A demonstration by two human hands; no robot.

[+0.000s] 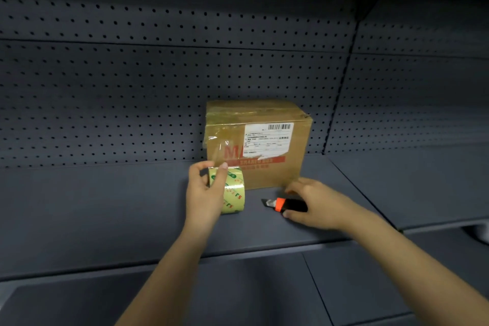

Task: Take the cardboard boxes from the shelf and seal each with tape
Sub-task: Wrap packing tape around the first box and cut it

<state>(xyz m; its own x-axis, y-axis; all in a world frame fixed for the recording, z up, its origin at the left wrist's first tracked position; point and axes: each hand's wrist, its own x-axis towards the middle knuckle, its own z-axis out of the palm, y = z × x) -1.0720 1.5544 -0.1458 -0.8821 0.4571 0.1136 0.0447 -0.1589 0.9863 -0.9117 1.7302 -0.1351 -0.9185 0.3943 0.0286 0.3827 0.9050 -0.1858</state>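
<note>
Cardboard box (258, 140) sits on grey shelf (105, 206) just behind both hands, left hand (203, 193) gripping tape roll (234, 193) at box front, right hand (312, 205) curled round orange-black utility knife (284, 204) beside it.

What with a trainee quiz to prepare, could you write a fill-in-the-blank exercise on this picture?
The cardboard box bears a white label with a ____ at its top. The left hand grips the tape roll, and a clear strip runs from it up to the ____. The right hand holds a black knife with an ____ band behind the blade.
Missing words: barcode, box, orange.
</note>
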